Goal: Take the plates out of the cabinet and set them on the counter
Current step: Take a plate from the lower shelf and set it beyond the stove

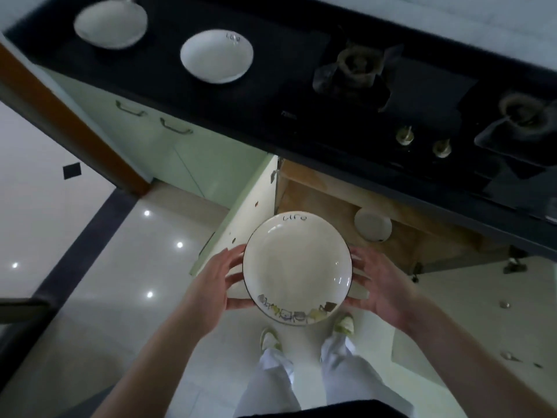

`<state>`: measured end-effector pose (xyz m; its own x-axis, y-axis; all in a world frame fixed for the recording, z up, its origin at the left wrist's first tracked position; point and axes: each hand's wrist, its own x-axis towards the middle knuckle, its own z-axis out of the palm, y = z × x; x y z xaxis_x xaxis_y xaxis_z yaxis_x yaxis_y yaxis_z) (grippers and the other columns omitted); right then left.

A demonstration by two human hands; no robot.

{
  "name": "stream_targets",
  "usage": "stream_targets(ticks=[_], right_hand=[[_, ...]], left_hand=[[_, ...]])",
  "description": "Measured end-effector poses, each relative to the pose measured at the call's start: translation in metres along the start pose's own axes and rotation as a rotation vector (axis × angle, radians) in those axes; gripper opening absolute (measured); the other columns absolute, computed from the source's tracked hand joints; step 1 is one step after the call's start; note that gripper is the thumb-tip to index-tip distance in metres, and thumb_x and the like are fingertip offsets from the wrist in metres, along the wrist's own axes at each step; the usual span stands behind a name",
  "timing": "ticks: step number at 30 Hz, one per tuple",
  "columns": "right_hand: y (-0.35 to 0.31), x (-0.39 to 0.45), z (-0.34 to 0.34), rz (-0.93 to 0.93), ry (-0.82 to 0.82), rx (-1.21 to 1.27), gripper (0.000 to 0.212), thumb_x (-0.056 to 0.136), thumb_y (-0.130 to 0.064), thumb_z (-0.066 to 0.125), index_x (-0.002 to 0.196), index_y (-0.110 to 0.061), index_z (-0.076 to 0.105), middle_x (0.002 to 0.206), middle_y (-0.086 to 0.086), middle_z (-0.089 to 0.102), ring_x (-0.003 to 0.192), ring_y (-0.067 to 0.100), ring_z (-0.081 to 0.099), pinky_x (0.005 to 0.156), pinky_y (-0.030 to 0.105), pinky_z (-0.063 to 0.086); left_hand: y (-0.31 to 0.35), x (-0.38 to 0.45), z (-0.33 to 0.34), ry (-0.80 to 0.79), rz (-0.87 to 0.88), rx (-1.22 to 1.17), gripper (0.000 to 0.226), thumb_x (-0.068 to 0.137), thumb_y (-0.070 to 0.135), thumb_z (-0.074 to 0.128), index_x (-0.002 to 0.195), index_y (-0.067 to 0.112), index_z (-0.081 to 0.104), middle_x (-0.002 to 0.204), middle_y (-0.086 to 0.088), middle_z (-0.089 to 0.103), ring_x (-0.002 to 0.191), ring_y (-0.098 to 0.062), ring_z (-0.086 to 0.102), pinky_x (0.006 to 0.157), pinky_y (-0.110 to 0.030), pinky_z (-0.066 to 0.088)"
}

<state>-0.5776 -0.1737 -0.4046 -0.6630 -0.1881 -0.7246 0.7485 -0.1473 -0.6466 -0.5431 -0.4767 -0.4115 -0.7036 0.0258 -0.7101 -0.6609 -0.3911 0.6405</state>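
A white plate (297, 267) with a dark rim and small drawings along its near edge is held level between both my hands, in front of the open cabinet (328, 200) under the counter. My left hand (215, 285) grips its left edge and my right hand (382, 285) its right edge. Two white plates stand on the black counter (168, 86): one (216, 55) near the middle and one (111, 24) at the far left. Inside the cabinet lies another pale round dish (373, 224).
A gas hob with two burners (355, 64) and knobs (405, 135) takes up the counter's right part. The pale green cabinet door (241, 212) stands swung out on the left of the opening. My feet (271, 339) are on the tiled floor below.
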Motion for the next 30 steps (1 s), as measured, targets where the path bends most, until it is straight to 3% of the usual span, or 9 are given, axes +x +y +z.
stream_targets(ticks=[3,8,15,20,26,30], right_hand=[[-0.019,-0.032,0.014,-0.073,0.022,0.017,0.035,0.089,-0.048,0.054,0.112,-0.027,0.07,0.118,0.003,0.067,0.112,0.027,0.062,0.076,0.052,0.057],[-0.044,-0.073,0.008,-0.13,0.072,0.035,0.032,0.094,-0.04,0.05,0.115,-0.025,0.068,0.123,0.005,0.065,0.115,0.028,0.059,0.076,0.05,0.057],[-0.05,-0.123,-0.044,-0.222,0.101,0.086,0.038,0.093,-0.044,0.047,0.119,-0.023,0.066,0.121,0.007,0.067,0.113,0.032,0.062,0.074,0.045,0.056],[-0.032,-0.178,-0.098,-0.322,0.173,0.064,0.028,0.093,-0.042,0.052,0.108,-0.029,0.072,0.114,0.0,0.071,0.105,0.027,0.067,0.08,0.049,0.058],[-0.006,-0.243,-0.17,-0.4,0.247,0.036,0.028,0.1,-0.038,0.045,0.108,-0.031,0.071,0.108,-0.004,0.072,0.098,0.017,0.068,0.077,0.044,0.06],[0.005,-0.275,-0.201,-0.427,0.299,0.087,0.032,0.098,-0.042,0.044,0.103,-0.03,0.074,0.101,-0.005,0.073,0.095,0.018,0.069,0.078,0.044,0.06]], left_hand=[[0.018,-0.021,0.01,-0.008,0.064,0.028,0.04,0.096,0.044,0.042,0.121,0.027,0.067,0.127,-0.007,0.064,0.117,-0.03,0.06,0.078,-0.064,0.056],[0.04,-0.046,0.042,-0.051,0.121,0.075,0.042,0.102,0.041,0.033,0.12,0.026,0.068,0.126,-0.01,0.064,0.115,-0.031,0.06,0.071,-0.053,0.058],[0.044,-0.076,0.099,-0.136,0.21,0.176,0.048,0.101,0.048,0.031,0.119,0.03,0.071,0.125,-0.01,0.062,0.113,-0.031,0.059,0.069,-0.05,0.058],[0.018,-0.108,0.164,-0.172,0.241,0.289,0.048,0.1,0.049,0.03,0.112,0.036,0.074,0.126,-0.009,0.06,0.113,-0.031,0.058,0.07,-0.047,0.058],[-0.029,-0.141,0.236,-0.235,0.23,0.338,0.05,0.101,0.047,0.028,0.129,0.028,0.064,0.129,-0.003,0.063,0.115,-0.028,0.058,0.077,-0.051,0.059],[-0.057,-0.158,0.265,-0.283,0.235,0.316,0.049,0.101,0.045,0.029,0.133,0.025,0.06,0.125,-0.003,0.065,0.1,-0.021,0.064,0.074,-0.051,0.059]])
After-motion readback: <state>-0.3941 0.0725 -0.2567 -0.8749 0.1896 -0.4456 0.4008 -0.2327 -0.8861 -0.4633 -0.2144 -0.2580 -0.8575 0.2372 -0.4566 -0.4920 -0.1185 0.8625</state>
